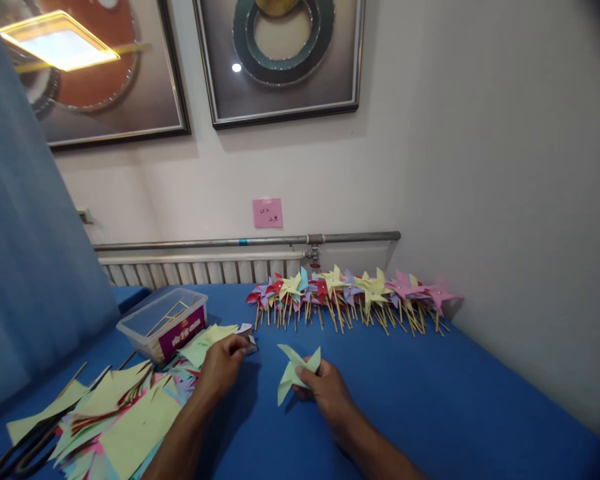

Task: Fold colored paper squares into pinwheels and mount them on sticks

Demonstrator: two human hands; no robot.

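Note:
A pale green paper pinwheel point(290, 373), its blades folded in to the middle, is held by my right hand point(325, 387), thumb pressed on its centre. No stick shows on it. My left hand point(225, 363) is beside a small open box point(248, 338), fingers curled together in a pinch. Whatever the fingertips may hold is too small or hidden. Under and beside my left wrist lie pale green paper sheets point(205, 343) and a large pile of cut coloured paper point(140, 427).
A clear plastic tub point(163, 320) with wooden sticks stands at the back left. Black-handled scissors point(25, 453) lie front left. Along the wall, many finished pinwheels on sticks point(350, 293) lie in a row on the blue table point(430, 400). A blue curtain point(35, 233) hangs left.

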